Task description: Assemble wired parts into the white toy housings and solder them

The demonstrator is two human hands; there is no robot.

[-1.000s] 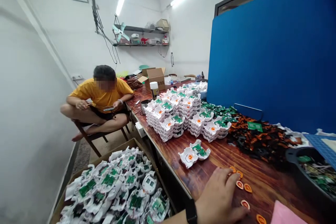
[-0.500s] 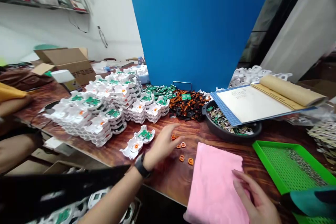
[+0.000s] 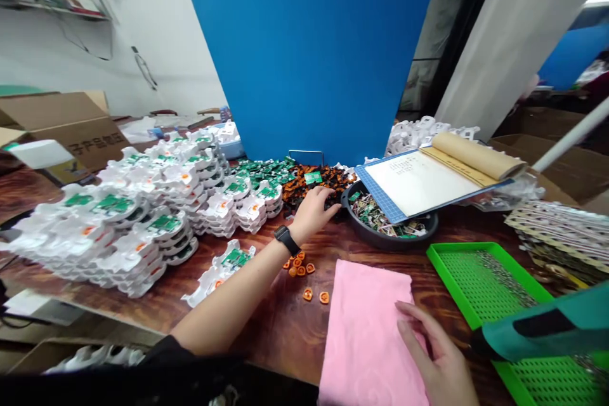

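My left hand, with a black watch on the wrist, reaches forward onto the heap of black and orange parts at the foot of the blue board; whether it grips anything I cannot tell. My right hand lies flat with fingers apart on the pink cloth at the near table edge. Several small orange rings lie on the wood beside my left forearm. A white shell pair with a green circuit board lies just left of them.
Stacks of white shells with green boards fill the left of the table. A black bowl of small components sits under a blue-edged notebook. A green perforated tray and a teal tool lie at the right. A cardboard box stands far left.
The view swung right from the seated person to the table. My left hand left the orange rings and moved forward onto the black and orange heap. My right hand stays on the pink cloth.
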